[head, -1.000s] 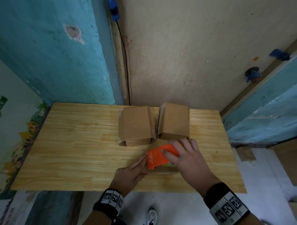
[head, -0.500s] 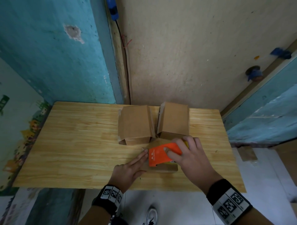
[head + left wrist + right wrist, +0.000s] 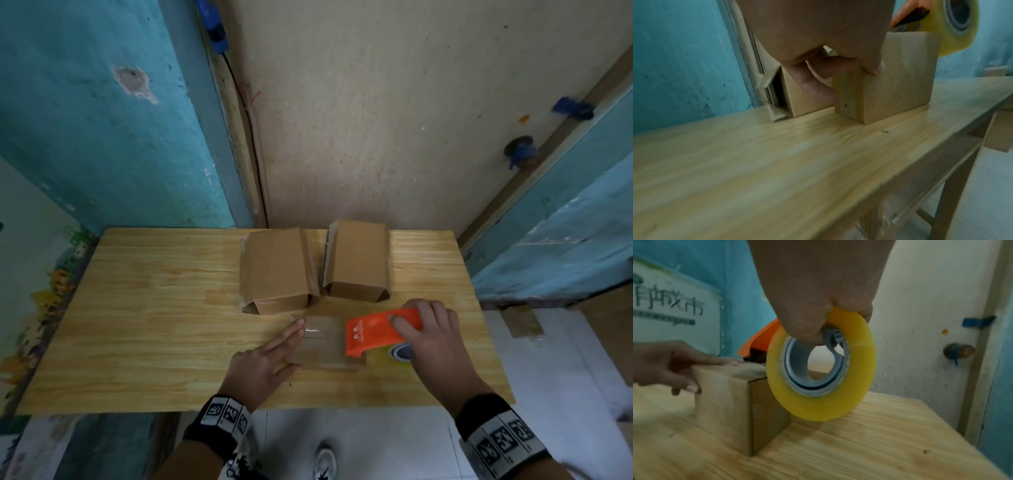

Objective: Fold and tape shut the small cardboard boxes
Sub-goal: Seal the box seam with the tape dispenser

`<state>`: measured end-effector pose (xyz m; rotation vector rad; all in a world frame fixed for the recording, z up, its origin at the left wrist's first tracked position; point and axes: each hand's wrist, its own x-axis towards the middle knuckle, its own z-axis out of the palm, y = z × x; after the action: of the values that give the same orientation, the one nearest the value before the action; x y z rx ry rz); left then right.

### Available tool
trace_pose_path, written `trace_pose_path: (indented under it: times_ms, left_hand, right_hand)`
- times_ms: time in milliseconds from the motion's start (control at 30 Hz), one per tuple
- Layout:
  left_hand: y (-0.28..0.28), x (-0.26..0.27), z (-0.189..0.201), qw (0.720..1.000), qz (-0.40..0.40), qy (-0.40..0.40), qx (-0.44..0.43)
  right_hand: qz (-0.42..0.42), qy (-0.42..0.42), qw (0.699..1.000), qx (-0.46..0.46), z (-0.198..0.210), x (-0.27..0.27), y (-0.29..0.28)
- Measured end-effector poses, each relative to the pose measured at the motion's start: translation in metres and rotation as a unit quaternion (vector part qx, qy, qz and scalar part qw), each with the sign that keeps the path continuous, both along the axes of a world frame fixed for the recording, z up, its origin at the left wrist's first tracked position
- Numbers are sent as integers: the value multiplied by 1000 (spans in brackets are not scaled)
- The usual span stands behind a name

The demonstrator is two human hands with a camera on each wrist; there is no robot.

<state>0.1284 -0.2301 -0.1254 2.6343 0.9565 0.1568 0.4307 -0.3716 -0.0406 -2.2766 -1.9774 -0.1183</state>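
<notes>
Orange dispenser (image 3: 380, 330) gripped in our right hand (image 3: 433, 339), left hand (image 3: 263, 363) flat, steadying the box (image 3: 325, 356). Tape could wrinkle if the box slides.

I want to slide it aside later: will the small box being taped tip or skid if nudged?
The box is probably light, so it likely skids on the smooth table. It stands taller than it is deep, so a high push may tip it; the left hand steadies it.
</notes>
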Motion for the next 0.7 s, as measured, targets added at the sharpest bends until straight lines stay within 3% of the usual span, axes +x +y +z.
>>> trace_pose_path:
  times_ms: [200, 333, 700]
  left_hand:
    - [-8, 35, 26, 990, 16, 14, 139]
    - [-24, 61, 17, 992, 46, 78, 87]
    - [-39, 84, -7, 997, -15, 43, 70]
  right_hand:
    - [-11, -5, 1000, 23, -6, -1, 0]
    - [-1, -10, 999, 42, -7, -3, 3]
    - [3, 10, 999, 51, -18, -10, -4]
